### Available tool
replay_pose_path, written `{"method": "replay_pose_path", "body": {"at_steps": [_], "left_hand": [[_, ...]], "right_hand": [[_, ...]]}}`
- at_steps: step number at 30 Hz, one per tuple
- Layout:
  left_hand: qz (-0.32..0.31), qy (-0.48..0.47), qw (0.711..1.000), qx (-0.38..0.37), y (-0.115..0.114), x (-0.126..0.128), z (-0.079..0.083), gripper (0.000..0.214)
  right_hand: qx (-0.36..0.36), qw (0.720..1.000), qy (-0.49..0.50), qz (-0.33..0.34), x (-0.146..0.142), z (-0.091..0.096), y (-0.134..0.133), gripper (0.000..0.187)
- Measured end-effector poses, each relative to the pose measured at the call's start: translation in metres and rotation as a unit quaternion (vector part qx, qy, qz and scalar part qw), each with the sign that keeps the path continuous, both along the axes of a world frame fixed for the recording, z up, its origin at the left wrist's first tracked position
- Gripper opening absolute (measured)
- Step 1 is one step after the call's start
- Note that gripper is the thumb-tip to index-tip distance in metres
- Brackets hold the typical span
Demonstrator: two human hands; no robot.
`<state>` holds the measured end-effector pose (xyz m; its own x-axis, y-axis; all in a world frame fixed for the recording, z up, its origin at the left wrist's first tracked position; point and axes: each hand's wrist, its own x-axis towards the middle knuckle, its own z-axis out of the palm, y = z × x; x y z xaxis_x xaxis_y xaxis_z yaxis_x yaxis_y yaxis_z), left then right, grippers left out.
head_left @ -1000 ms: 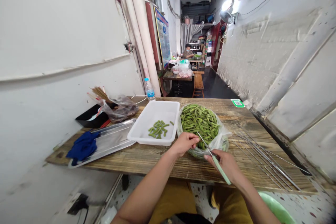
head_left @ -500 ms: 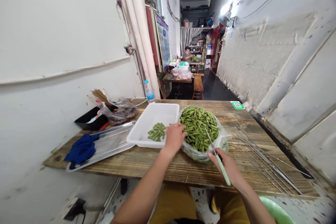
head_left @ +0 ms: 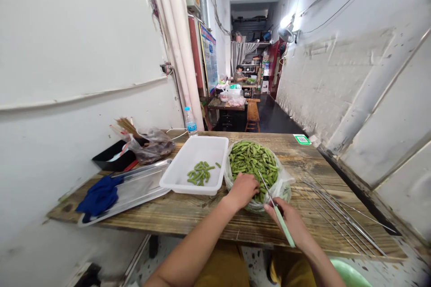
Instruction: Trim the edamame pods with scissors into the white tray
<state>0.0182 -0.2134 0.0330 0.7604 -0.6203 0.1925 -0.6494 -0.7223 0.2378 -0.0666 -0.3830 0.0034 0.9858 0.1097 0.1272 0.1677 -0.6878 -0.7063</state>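
Green edamame pods (head_left: 251,157) heap up in a bowl lined with a clear plastic bag (head_left: 284,184). My left hand (head_left: 245,189) is at the near left side of the heap, its fingers curled down against the pods; whatever is between them is hidden. In my right hand (head_left: 290,219) are scissors (head_left: 282,224) with pale green handles, their narrow blades pointing up and left over the heap. To the left stands a white plastic tub (head_left: 185,188) with a small group of pods (head_left: 200,174) on its bottom and one pod near its right wall.
A metal tray (head_left: 134,195) with a blue cloth (head_left: 99,195) lies left of the tub. Behind are a black box (head_left: 109,157) and a water bottle (head_left: 191,123). Several metal skewers (head_left: 336,215) lie at right. A person (head_left: 238,75) sits far back.
My left hand has moved right, from the tub's right edge onto the pods in the bowl. A pod now lies apart near the tub's right wall. The scissors stay in my right hand.
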Motion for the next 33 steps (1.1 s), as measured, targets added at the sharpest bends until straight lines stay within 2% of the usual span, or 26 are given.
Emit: {"method": "replay_pose_path", "body": {"at_steps": [2,5,7,9,11,14,20,22,23,28,33], "left_hand": [[-0.015,0.015,0.998,-0.06,0.0,-0.001,0.0,0.011],[-0.004,0.08,0.971,-0.226,-0.001,-0.003,-0.002,0.008],[0.024,0.139,0.926,-0.35,-0.003,-0.004,-0.004,0.004],[0.055,0.21,0.858,-0.466,-0.005,-0.004,-0.004,0.011],[0.084,0.27,0.79,-0.544,-0.004,-0.003,-0.003,0.018],[0.102,0.318,0.731,-0.595,-0.001,-0.002,0.002,0.025],[0.075,0.395,0.668,-0.626,0.007,-0.005,0.005,0.041],[0.073,0.414,0.67,-0.612,0.006,-0.006,0.003,0.042],[0.079,0.406,0.684,-0.601,0.006,-0.006,0.002,0.04],[0.113,0.278,0.796,-0.525,0.005,-0.009,-0.001,0.024],[0.057,0.267,0.864,-0.424,0.012,-0.012,0.008,0.024]], "right_hand": [[0.008,1.0,0.002,-0.001,0.0,0.0,0.0,0.043],[0.01,1.0,0.004,-0.004,0.0,0.001,-0.001,0.043],[0.008,1.0,0.007,-0.008,0.0,0.001,-0.001,0.043],[0.009,1.0,0.006,-0.012,0.0,0.002,0.0,0.043],[0.012,1.0,0.004,-0.013,0.0,0.003,0.001,0.043],[0.02,1.0,0.007,-0.012,0.0,0.007,0.003,0.043],[0.014,1.0,0.012,-0.009,0.0,0.013,0.006,0.043],[0.006,1.0,0.014,-0.008,0.001,0.013,0.006,0.044],[0.0,1.0,0.014,-0.005,0.001,0.013,0.006,0.044],[-0.019,1.0,0.009,0.002,0.002,0.014,0.004,0.044],[-0.03,1.0,0.002,0.006,0.001,0.016,0.0,0.047]]}}
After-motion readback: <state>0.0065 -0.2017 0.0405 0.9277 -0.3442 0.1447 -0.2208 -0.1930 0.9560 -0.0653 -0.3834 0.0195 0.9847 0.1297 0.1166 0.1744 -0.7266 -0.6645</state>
